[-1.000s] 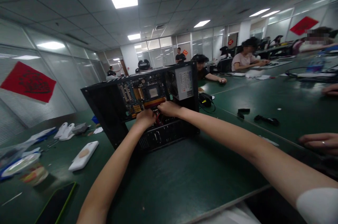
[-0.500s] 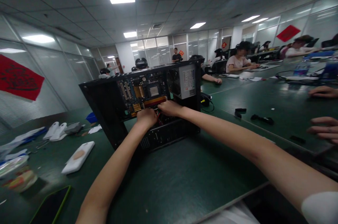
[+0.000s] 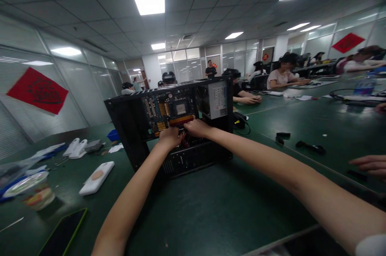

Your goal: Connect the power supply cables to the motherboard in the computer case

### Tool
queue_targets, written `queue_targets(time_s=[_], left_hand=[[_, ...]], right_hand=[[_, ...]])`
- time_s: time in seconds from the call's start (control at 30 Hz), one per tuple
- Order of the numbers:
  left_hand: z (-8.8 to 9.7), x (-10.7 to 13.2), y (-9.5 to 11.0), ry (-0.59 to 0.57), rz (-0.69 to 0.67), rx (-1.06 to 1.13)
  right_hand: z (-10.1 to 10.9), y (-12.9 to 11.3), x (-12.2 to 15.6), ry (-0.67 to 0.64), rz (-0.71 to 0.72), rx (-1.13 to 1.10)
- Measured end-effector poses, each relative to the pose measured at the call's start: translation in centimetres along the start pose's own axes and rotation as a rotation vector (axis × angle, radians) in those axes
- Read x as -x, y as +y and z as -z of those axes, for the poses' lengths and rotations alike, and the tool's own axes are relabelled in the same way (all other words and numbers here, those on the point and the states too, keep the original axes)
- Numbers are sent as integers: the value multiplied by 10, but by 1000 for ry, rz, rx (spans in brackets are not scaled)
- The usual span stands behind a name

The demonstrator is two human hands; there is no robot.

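Observation:
An open black computer case (image 3: pixel 126 127) stands on the green table, its open side toward me. Inside it are a motherboard (image 3: pixel 155 109) with a bare square processor spot and a silver power supply (image 3: pixel 217 100) at the upper right. Both my hands reach in below the orange-red memory slots (image 3: pixel 181 120). My left hand (image 3: pixel 170 137) is curled at the board's lower edge, its fingertips hidden. My right hand (image 3: pixel 196 128) is closed in a pinch close beside it, near the slots. Red and dark cables (image 3: pixel 186 139) hang between and below the hands. Anything in the fingers is too small or hidden.
On the left lie a white power bank-like block (image 3: pixel 97 178), a green-edged phone (image 3: pixel 64 232) and a plastic cup (image 3: pixel 37 197). Black cable pieces (image 3: pixel 310 146) lie to the right, near another person's hand (image 3: pixel 369 164). Several people sit at tables behind.
The whole view has shifted, so the scene sits lower and further right. Both hands stay at the same spot inside the case. The other person's hands at the right have moved.

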State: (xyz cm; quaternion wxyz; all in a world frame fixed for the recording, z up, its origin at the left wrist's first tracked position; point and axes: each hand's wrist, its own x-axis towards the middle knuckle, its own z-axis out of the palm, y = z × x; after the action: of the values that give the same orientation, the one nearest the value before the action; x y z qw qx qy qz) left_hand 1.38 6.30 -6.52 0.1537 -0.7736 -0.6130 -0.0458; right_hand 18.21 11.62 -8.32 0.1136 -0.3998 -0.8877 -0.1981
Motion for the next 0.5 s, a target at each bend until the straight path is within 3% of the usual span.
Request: queue_targets(time_s=[0.2, 0.5], left_hand=[[-2, -2, -3, 53, -14, 30], [6, -9, 8, 36, -26, 3]], right_hand=[[-5, 4, -3, 18, 14, -16], [-1, 5, -2, -1, 3, -69]])
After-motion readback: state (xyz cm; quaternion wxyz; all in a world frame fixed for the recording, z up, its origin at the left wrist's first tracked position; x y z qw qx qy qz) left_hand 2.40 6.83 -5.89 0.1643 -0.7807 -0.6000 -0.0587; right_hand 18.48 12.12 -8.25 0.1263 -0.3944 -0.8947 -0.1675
